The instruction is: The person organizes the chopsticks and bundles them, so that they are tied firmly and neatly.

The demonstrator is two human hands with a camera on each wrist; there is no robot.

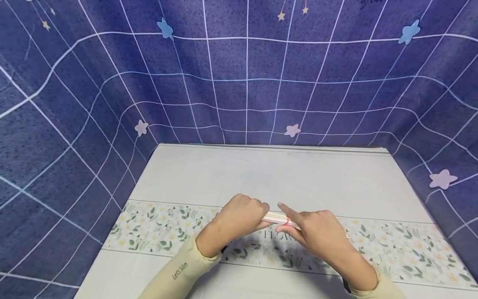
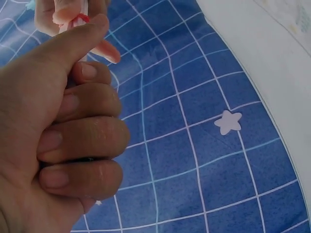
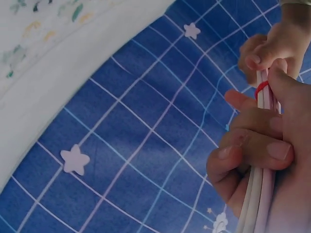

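A bundle of thin white and pink sticks (image 1: 275, 217) is held level between the two hands, above the table. A red band (image 3: 262, 89) circles it, near the right thumb. My left hand (image 1: 239, 216) grips one end, its fingers curled into a fist in the left wrist view, hiding that end. My right hand (image 1: 323, 232) holds the other part beside the band. In the right wrist view its fingers curl round the sticks, which run down past the palm. The right index finger extends away from the bundle in the head view.
A white table (image 1: 261, 174) lies below, crossed by a floral strip (image 1: 157, 226) with lettering partly hidden by the hands. Blue grid-patterned cloth (image 1: 231, 91) with stars hangs behind the table and along both sides.
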